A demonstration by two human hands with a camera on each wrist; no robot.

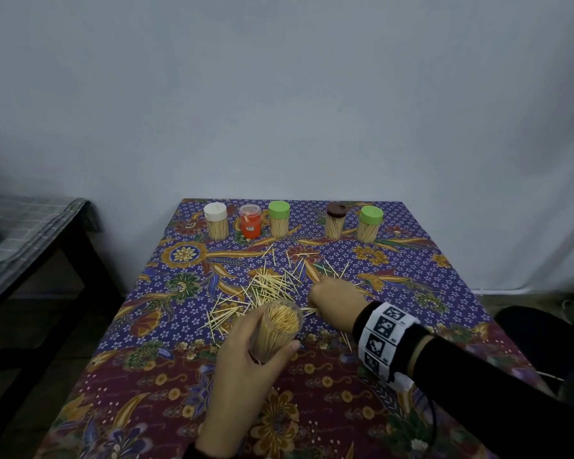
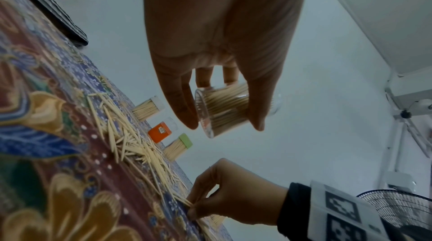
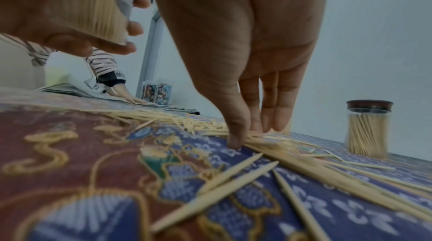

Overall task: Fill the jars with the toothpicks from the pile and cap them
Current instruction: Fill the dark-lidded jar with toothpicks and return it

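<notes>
my left hand (image 1: 246,356) wrapped round open jar (image 1: 276,329), lifted, tilted; my right hand (image 1: 337,298) at 1 o'clock of it, fingertips pinching toothpicks (image 1: 265,289) on table (image 1: 444,293)

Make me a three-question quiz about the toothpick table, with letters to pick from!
1. Where is the open jar?
A. in the left hand
B. in the back row
C. on the floor

2. How many green caps are in the back row?
A. none
B. two
C. four

3. What is the right hand doing?
A. resting flat
B. screwing a cap
C. pinching toothpicks from the pile

Answers: 1 A, fingers wrap the jar above the table; 2 B, the head view shows two; 3 C, thumb and fingers close on toothpicks.
</notes>
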